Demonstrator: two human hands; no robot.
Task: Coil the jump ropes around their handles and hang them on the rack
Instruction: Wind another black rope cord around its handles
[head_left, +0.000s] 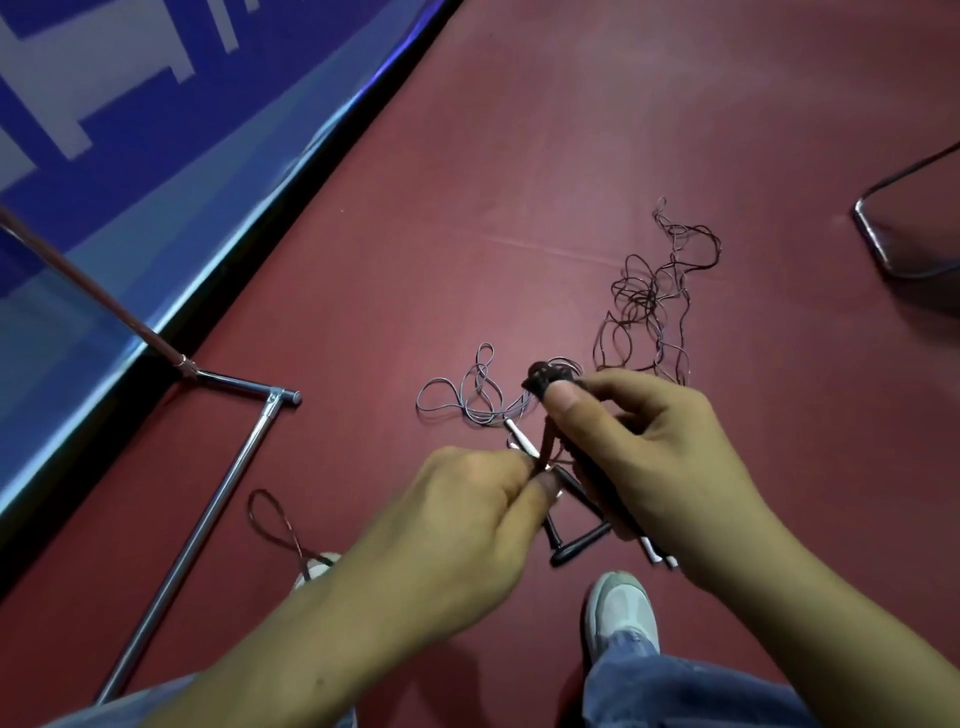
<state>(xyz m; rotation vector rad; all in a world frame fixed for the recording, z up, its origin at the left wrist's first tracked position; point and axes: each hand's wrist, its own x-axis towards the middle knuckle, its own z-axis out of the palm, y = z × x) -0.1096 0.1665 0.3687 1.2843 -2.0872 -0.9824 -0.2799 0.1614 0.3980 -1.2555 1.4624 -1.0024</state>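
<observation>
My right hand (639, 447) grips a pair of black jump-rope handles (597, 483), with the thumb pressed near their top end, where dark cord is wound. My left hand (478, 499) pinches the thin dark red cord (546, 447) beside the handles. A tangle of dark red rope (649, 306) lies on the floor beyond my right hand. A grey rope (467, 395) lies in loops on the floor to the left of it. More black handles (571, 545) lie on the floor under my hands. The metal rack (228, 467) stands at the left.
The floor is dark red. A blue banner wall (130, 156) runs along the left. A small loop of dark cord (275, 525) lies near my left shoe (317, 566). My right shoe (621, 613) is below the handles. A chair's metal base (893, 234) sits at right.
</observation>
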